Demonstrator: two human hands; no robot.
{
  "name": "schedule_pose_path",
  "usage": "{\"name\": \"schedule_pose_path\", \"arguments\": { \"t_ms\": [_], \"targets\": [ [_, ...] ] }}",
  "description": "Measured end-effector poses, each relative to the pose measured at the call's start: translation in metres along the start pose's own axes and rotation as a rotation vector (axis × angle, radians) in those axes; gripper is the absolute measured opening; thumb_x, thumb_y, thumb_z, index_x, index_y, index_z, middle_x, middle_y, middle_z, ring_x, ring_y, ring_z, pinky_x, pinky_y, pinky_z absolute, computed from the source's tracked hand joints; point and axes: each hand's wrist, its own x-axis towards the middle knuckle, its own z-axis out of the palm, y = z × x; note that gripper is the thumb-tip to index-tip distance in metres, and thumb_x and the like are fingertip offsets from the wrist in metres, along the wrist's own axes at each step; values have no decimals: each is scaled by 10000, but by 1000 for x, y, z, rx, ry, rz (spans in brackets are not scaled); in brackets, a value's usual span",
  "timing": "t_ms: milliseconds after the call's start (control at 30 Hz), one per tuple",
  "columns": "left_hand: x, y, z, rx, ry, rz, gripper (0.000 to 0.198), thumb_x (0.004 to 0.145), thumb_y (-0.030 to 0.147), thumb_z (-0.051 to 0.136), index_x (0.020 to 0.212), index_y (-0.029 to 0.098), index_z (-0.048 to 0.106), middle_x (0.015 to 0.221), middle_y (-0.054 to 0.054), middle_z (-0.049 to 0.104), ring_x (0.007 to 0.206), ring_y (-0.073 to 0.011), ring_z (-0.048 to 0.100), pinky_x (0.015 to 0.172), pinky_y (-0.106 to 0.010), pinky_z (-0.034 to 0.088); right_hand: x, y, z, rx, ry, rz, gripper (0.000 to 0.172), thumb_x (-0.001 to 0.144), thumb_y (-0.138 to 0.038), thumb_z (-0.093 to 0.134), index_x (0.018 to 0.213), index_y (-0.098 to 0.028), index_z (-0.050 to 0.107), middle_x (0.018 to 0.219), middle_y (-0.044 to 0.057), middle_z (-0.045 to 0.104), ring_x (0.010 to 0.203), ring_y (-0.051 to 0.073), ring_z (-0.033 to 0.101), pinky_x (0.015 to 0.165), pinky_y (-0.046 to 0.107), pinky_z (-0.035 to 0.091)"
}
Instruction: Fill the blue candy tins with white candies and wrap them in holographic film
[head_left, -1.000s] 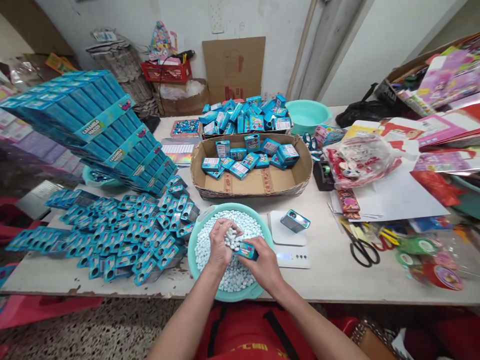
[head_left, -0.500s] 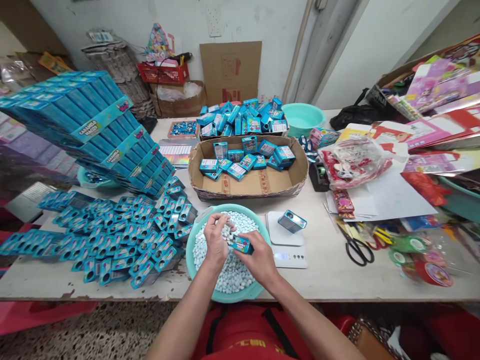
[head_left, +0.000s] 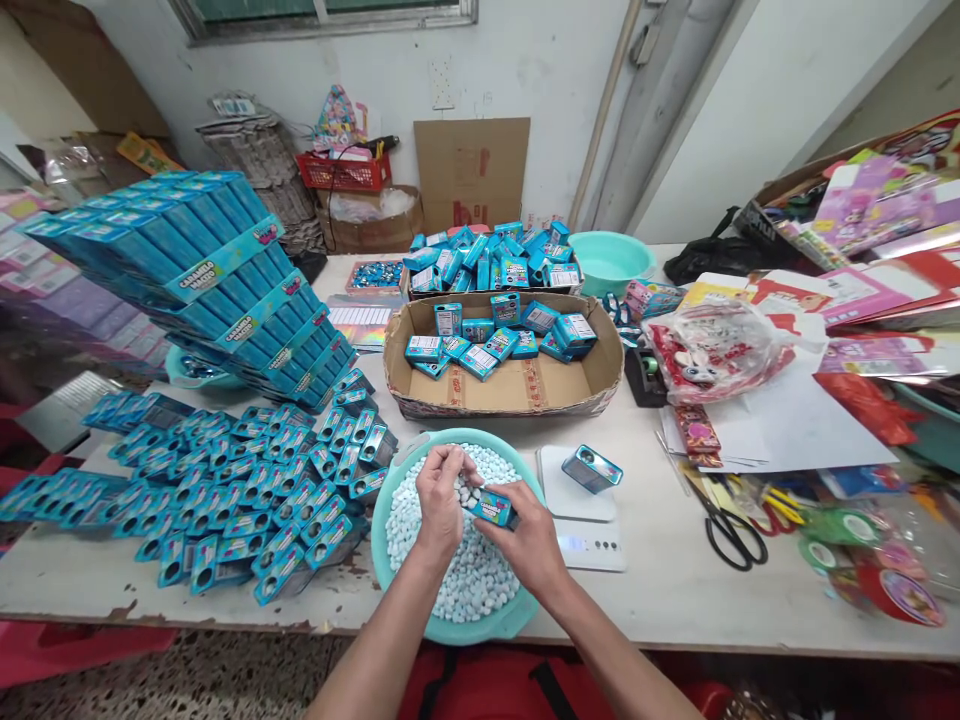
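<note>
Pale bench (head_left: 682, 605) across the frame, white wall behind. At lower centre, one small blue box (head_left: 493, 508) is pinched between thumb and fingers of the right hand (head_left: 532, 540); just left of it, the left hand (head_left: 439, 500), fingers curled in, cups several white candies (head_left: 468, 494). Beneath is one green bowl (head_left: 381, 530) of candies, uncountable. To its right, one scale (head_left: 551, 480) bears one upright carton (head_left: 592, 468); above, one cardboard tray (head_left: 491, 402) holds about a dozen more.
</note>
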Motion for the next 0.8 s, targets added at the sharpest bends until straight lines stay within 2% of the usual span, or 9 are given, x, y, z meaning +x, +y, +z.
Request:
{"name": "schedule_pose_path", "arguments": {
  "t_ms": [167, 300, 433, 567, 800],
  "targets": [
    [-2, -2, 3, 9, 8, -24, 248, 755, 381, 616, 695, 161, 518, 634, 25, 548, 509, -81, 533, 517, -210, 428, -1, 1, 3, 24, -16, 22, 353, 631, -125, 723, 957, -239, 653, 914, 27, 623, 877, 218, 609, 781, 346, 497],
    [-2, -3, 6, 29, -41, -34, 265, 762, 395, 607, 689, 159, 511, 610, 26, 544, 460, -63, 486, 455, -187, 393, -2, -1, 2, 51, -43, 26, 372, 631, -125, 723, 977, -243, 657, 897, 17, 617, 864, 206, 608, 775, 333, 496],
    [-1, 0, 6, 7, -28, -48, 266, 754, 404, 606, 692, 171, 494, 572, 45, 522, 410, -53, 434, 384, -168, 337, -2, -1, 0, 86, 0, 38, 355, 625, -141, 733, 960, -234, 661, 905, 19, 617, 879, 207, 603, 798, 339, 487],
    [-2, 1, 6, 13, -35, -33, 252, 759, 383, 604, 683, 170, 494, 576, 41, 526, 438, -67, 465, 402, -179, 364, -1, -1, 3, 95, 27, 47, 364, 632, -123, 717, 974, -234, 660, 912, 23, 616, 887, 208, 597, 814, 350, 483],
    [-6, 4, 8, 27, -77, -33, 229, 776, 359, 591, 700, 162, 503, 584, 34, 525, 473, -71, 492, 466, -189, 397, -3, -1, 3, 89, 2, 26, 344, 653, -138, 708, 977, -243, 660, 890, 19, 603, 858, 197, 592, 781, 334, 486]
  ]
}}
